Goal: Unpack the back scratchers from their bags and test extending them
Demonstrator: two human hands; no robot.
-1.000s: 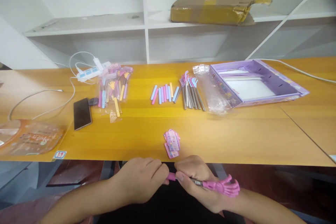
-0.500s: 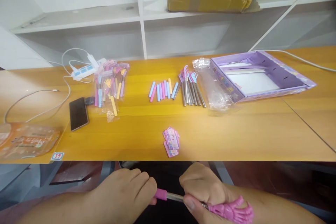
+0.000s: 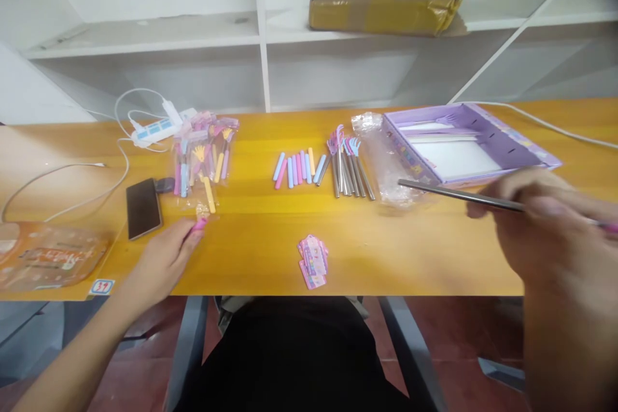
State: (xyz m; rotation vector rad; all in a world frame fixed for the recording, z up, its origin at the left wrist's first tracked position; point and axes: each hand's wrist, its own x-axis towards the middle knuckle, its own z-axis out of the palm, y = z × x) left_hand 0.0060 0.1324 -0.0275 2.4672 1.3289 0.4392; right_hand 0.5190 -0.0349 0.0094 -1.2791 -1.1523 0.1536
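Head view: pink handle sleeve [image 3: 199, 224] and metal rod [image 3: 458, 196] held well apart.
Your left hand [image 3: 161, 259] pinches the sleeve over the desk [image 3: 396, 257], near the smartphone [image 3: 143, 208]; your right hand [image 3: 553, 225] is curled round the rod at far right. Steady it, and steer its bare tip [image 3: 402, 183] clear of the plastic wrapper [image 3: 386, 164].

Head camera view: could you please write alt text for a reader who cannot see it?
The person's left hand holds a pink piece over an orange-yellow table, while the right hand grips a metal rod. Pink cards lie near the front edge; farther back are pastel tubes, metal rods with hand-shaped ends and a purple box.
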